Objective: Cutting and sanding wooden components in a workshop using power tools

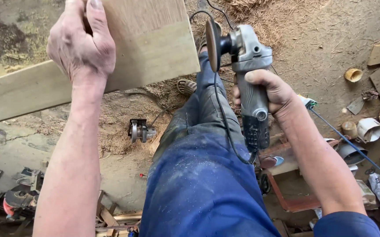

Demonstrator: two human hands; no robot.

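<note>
My left hand (81, 41) grips the top face of a wide pale wooden board (150, 39) that slants from the upper middle down to the left edge. My right hand (271, 90) is wrapped around the grey body of an angle grinder (248, 66), held upright to the right of the board. Its round disc (212, 44) faces the board's right end, a small gap apart. The grinder's black cord (225, 127) loops down over my blue trouser leg (199, 175), which is dusted with sawdust.
A second small grinder (139, 131) lies on the sawdust-covered dirt floor below the board. Wood offcuts, a yellow cup (353, 74) and tins litter the right side. A blue rod (352, 147) crosses there. More tools and scrap wood sit at the lower left (18, 197).
</note>
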